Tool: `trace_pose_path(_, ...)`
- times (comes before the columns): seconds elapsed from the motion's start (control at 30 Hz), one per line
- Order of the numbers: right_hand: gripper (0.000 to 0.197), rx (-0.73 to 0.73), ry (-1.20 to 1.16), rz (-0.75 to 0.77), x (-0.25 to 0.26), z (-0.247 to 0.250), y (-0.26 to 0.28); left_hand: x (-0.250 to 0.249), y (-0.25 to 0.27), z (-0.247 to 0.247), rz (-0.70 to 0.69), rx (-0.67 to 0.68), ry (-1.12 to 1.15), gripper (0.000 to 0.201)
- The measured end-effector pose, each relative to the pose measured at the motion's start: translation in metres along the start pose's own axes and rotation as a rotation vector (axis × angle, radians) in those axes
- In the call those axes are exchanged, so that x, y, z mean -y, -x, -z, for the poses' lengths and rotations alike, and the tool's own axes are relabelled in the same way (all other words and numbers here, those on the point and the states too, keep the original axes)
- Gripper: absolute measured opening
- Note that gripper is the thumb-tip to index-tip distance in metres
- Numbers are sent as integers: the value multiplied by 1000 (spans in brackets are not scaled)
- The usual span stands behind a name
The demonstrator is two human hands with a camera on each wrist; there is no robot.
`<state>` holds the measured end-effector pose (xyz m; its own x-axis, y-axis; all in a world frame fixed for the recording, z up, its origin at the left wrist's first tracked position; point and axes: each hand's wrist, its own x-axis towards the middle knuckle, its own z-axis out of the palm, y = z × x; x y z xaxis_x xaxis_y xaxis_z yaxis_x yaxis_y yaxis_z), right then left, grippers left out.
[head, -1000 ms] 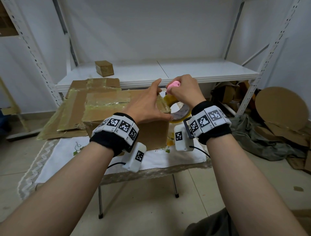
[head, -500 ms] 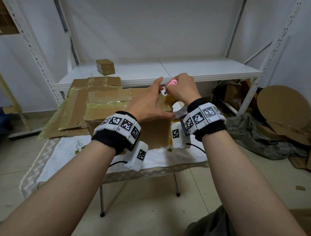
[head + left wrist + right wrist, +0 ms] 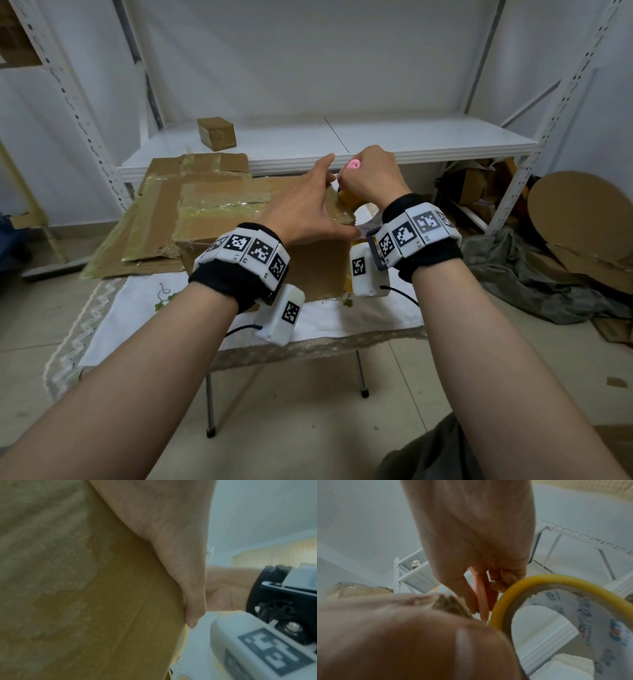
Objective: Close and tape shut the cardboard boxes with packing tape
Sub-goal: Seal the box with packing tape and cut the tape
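Observation:
A cardboard box (image 3: 222, 212) with shiny tape across its top stands on a small table. My left hand (image 3: 301, 205) lies flat on the box's right end, fingers stretched toward the far corner. Its thumb (image 3: 188, 588) presses the box's front right edge (image 3: 85, 601). At that far corner my right hand (image 3: 371, 174) grips a pink-handled cutter (image 3: 352, 165), close to my left fingertips. The cutter's handle (image 3: 482, 595) runs down between the right fingers. A yellow tape roll (image 3: 539, 580) hangs beside the box's right side, partly hidden in the head view (image 3: 349, 198) by my right wrist.
Flattened, taped cardboard (image 3: 154, 212) lies behind and left of the box. A small box (image 3: 216, 133) sits on the white shelf (image 3: 411, 137) beyond. A white cloth (image 3: 137, 308) covers the table. On the floor at right are a cardboard disc (image 3: 579, 212) and a grey cloth (image 3: 513, 274).
My right hand with the pink cutter has drawn in toward my left fingertips at the box's far corner. The tape roll shows less behind my right wrist. My left hand stays put.

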<state>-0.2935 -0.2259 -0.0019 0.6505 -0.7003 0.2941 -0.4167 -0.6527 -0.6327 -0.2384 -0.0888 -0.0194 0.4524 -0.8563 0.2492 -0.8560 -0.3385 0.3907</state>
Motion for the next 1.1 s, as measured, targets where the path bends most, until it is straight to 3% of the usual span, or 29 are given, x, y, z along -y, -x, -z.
trace_pose_path(0.67, 31, 89, 18, 8, 3, 11, 11, 0, -1, 0, 9, 10, -19, 129)
trace_pose_path(0.8, 21, 92, 7, -10, 4, 11, 11, 1, -1, 0, 8, 7, -21, 128)
trace_pose_path(0.9, 30, 45, 31, -18, -1, 7, 13, 1, -2, 0, 6, 4, -27, 127)
trace_pose_path(1.1, 19, -184, -499, -66, -20, 15, 10, 1, 0, 0, -9, -2, -31, 124)
